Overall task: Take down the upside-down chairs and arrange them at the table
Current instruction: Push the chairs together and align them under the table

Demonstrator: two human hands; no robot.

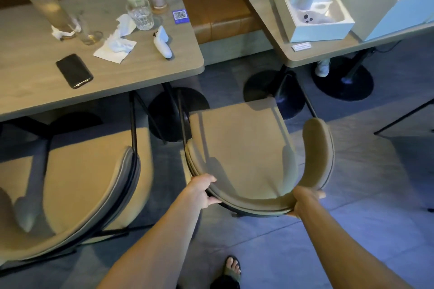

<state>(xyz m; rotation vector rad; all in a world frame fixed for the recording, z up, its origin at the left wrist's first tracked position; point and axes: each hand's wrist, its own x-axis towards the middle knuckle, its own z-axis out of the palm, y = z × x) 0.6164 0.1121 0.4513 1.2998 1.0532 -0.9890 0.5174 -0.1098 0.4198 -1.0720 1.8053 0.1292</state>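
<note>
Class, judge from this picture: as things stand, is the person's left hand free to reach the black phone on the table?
Probably not yet: the left hand grips the chair backrest. Nothing blocks the black phone near the table edge.

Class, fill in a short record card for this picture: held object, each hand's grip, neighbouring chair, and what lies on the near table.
held object: tan chair, upright, seat towards the near table
left hand: grips the backrest's left side
right hand: grips the backrest's right side
neighbouring chair: upright, seat partly under the table
table items: black phone, glasses, napkins
</note>
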